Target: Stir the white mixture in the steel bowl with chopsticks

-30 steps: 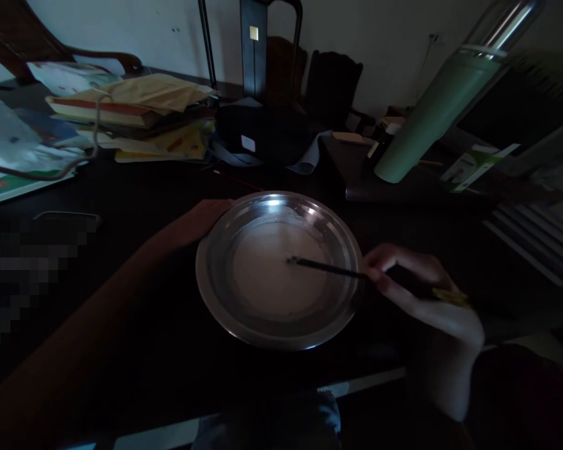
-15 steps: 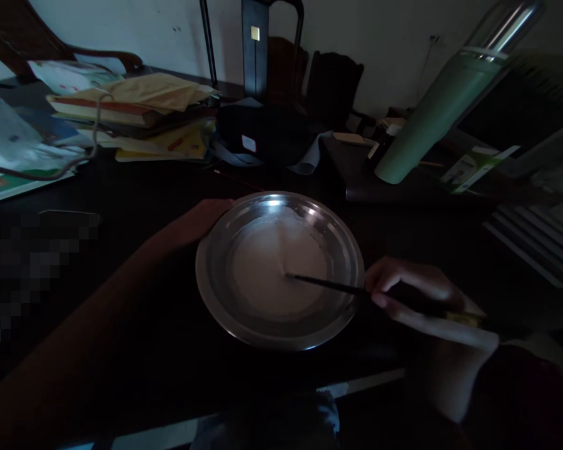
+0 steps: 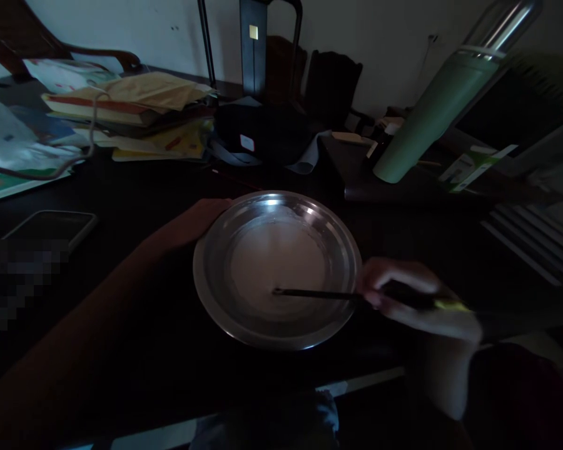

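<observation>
A shiny metal basin (image 3: pixel 206 300) stands on the dark table, with a pale, cloudy liquid (image 3: pixel 272 256) in its bottom. My left hand (image 3: pixel 197 219) is at the basin's far left rim and steadies it; its fingertips are hidden behind the rim. Beyond the right rim, my right hand (image 3: pixel 403 294) is closed around a thin dark stick (image 3: pixel 319 294), much like a chopstick. The stick crosses over the right rim, and its tip is in the liquid left of centre. A yellow patch shows near the stick's rear end, by the wrist.
Behind the basin lie a dark bag (image 3: pixel 267 134) and a stack of books and papers (image 3: pixel 136 103). A green thermos (image 3: pixel 436 119) rises at the back right beside a small box (image 3: pixel 469 169). To the left lies a phone (image 3: pixel 51 225), partly blurred out.
The stick's tip has swept toward me and slightly left through the liquid. My right hand has shifted a little left with it. My left hand and the basin have hardly moved.
</observation>
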Demonstrator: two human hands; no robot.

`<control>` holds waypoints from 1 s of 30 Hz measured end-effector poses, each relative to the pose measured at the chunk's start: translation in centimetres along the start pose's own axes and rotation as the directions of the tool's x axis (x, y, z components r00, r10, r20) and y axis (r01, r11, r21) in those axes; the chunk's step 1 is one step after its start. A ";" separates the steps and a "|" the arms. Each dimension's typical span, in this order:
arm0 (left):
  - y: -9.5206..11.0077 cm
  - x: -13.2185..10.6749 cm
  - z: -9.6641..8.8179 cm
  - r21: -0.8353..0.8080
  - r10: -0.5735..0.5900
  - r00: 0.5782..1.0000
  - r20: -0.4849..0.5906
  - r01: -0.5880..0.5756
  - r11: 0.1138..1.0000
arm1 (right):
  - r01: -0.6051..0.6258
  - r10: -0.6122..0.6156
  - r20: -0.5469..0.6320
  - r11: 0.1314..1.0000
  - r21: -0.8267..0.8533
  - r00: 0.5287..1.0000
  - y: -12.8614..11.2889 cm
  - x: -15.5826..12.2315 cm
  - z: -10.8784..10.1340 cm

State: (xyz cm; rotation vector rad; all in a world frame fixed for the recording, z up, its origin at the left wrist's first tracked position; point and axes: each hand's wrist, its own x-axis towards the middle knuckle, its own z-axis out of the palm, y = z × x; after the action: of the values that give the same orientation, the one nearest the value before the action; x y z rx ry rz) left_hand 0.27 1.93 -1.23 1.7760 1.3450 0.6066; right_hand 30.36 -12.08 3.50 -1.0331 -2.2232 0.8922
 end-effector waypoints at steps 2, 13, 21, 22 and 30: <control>0.1 -0.1 0.0 -0.008 -0.017 1.000 -0.005 0.017 1.000 | -0.094 0.089 -0.161 0.995 -0.022 0.983 0.2 0.8 0.6; -0.1 0.0 0.1 -0.025 0.019 1.000 -0.001 -0.019 1.000 | -0.008 0.009 -0.048 1.000 0.009 0.999 0.4 0.3 0.2; 0.1 -0.1 0.1 0.005 -0.007 1.000 -0.001 0.007 1.000 | -0.218 0.206 -0.181 0.975 -0.051 0.962 -0.5 -0.5 -0.5; 0.2 -0.1 0.1 0.014 0.006 1.000 0.003 -0.006 1.000 | -0.193 0.183 -0.174 0.980 -0.045 0.968 -0.7 -0.9 -0.8; 0.1 -0.1 0.0 -0.013 -0.045 0.999 -0.011 0.045 0.999 | -0.131 0.115 -0.228 0.990 -0.052 0.967 0.2 0.8 0.9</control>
State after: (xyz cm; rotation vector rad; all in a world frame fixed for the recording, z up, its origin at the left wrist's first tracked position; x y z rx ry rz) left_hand 0.33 1.78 -1.14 1.7303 1.3817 0.6003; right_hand 29.35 -11.63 2.96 -1.2501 -2.0300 0.7167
